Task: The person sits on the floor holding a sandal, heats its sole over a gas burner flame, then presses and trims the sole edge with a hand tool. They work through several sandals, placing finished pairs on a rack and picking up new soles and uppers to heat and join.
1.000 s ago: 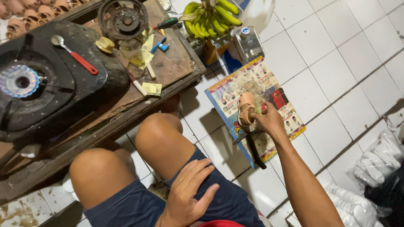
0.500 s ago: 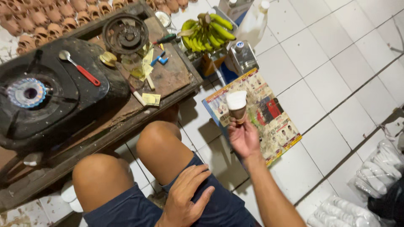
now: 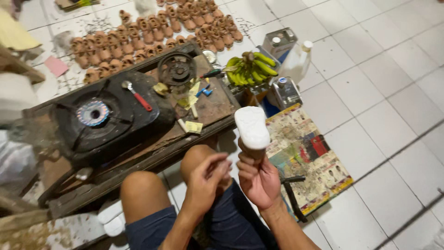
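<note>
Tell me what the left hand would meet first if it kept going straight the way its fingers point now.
The left hand points its fingers up and to the right, toward the right hand. It would probably meet that hand's fingers, or the base of the white-topped mould they grip. Depth between them is unclear.

white mould [image 3: 252, 127]: matt, chalky, looks like plaster | low table [image 3: 212, 109]: rough, worn wood | gas stove [image 3: 106, 118]: black metal, dull and sooty | floor tiles [image 3: 370, 83]: white ceramic, slightly glossy | sheet [image 3: 310, 153]: printed paper, stained | small pots [image 3: 152, 32]: brown matt clay | shorts [image 3: 231, 222]: dark blue cloth
</note>
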